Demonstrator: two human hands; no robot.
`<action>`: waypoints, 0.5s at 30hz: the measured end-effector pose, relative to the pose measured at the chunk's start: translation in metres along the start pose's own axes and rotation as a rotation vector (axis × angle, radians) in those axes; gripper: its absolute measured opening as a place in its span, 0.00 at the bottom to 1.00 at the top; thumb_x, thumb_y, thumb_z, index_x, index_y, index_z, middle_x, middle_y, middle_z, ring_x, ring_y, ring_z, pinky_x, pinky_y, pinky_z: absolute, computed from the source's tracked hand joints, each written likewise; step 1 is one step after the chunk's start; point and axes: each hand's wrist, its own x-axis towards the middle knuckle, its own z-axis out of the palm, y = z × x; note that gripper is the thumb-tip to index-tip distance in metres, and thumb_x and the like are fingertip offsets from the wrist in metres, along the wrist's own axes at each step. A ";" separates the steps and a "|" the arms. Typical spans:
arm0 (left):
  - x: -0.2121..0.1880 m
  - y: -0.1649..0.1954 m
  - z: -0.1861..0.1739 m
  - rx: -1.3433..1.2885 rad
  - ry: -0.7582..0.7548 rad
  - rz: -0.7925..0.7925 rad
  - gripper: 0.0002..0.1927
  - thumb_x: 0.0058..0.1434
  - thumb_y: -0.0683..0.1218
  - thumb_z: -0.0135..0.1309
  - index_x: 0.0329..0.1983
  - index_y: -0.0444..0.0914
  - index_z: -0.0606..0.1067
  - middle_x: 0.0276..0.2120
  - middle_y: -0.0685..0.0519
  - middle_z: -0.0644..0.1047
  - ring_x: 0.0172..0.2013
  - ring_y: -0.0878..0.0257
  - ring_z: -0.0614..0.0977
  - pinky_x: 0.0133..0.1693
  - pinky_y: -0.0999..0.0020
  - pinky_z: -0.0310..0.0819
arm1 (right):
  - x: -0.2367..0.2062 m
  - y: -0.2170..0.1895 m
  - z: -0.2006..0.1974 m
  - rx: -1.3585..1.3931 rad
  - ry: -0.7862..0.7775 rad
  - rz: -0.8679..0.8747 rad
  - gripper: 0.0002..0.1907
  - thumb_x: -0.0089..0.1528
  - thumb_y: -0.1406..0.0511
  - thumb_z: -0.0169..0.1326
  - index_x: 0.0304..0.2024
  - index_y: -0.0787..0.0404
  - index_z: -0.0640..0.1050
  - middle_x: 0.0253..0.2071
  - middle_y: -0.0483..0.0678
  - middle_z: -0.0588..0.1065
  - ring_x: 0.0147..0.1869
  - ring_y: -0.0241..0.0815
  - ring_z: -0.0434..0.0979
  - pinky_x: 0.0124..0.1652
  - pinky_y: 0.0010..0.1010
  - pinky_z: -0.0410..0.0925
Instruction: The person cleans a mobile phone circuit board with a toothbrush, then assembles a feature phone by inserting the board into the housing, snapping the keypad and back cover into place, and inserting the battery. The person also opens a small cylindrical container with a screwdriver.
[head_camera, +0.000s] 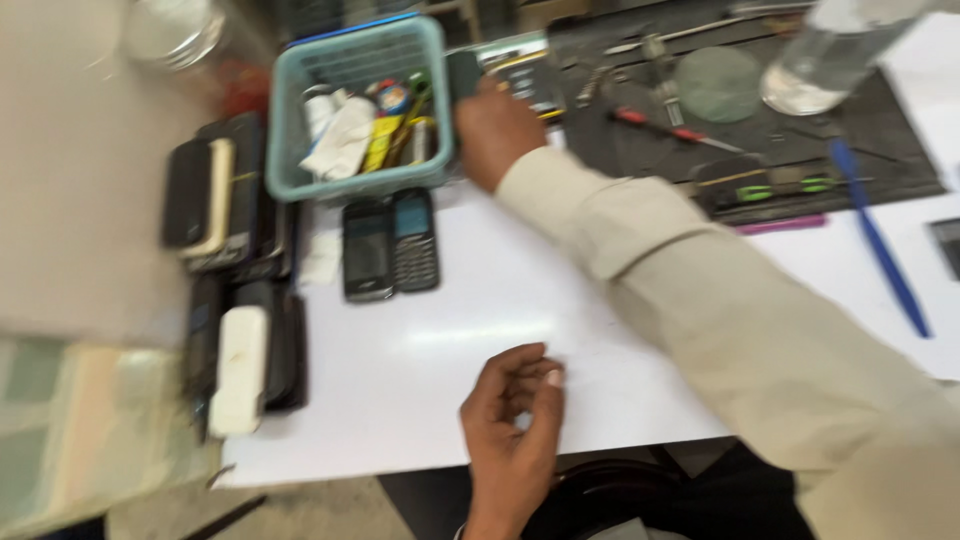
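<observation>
Open white bench (420, 350) in the middle, passable between the two keypad phones (390, 243) and the near edge. Blocked left by stacked phones (240, 290), behind by a teal basket (355, 110), right by tools on a dark mat (760, 150).

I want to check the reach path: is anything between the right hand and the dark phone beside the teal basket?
Nothing visible stands between them. The right hand is already at the dark flat phone beside the teal plastic basket and seems to grip it; blur hides the fingers. The left hand rests on the white table.
</observation>
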 end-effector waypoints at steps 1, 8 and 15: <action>0.000 0.000 0.004 0.008 0.003 -0.010 0.15 0.61 0.38 0.57 0.50 0.28 0.77 0.36 0.47 0.84 0.33 0.67 0.81 0.35 0.74 0.77 | 0.000 0.002 0.001 0.044 0.004 -0.004 0.05 0.51 0.74 0.59 0.31 0.67 0.81 0.45 0.71 0.73 0.41 0.67 0.79 0.40 0.52 0.73; -0.004 -0.010 0.029 0.101 0.065 -0.213 0.17 0.58 0.38 0.53 0.51 0.31 0.76 0.36 0.44 0.84 0.33 0.61 0.86 0.33 0.66 0.85 | -0.028 0.007 -0.037 0.160 -0.067 0.001 0.16 0.50 0.75 0.55 0.42 0.73 0.75 0.47 0.67 0.72 0.48 0.65 0.78 0.48 0.47 0.74; 0.009 -0.108 0.027 0.147 0.073 -0.268 0.18 0.60 0.41 0.56 0.53 0.30 0.73 0.39 0.39 0.85 0.34 0.54 0.87 0.36 0.61 0.86 | -0.123 0.020 -0.161 0.206 -0.261 -0.063 0.23 0.55 0.64 0.60 0.51 0.69 0.73 0.43 0.61 0.74 0.50 0.62 0.74 0.46 0.50 0.70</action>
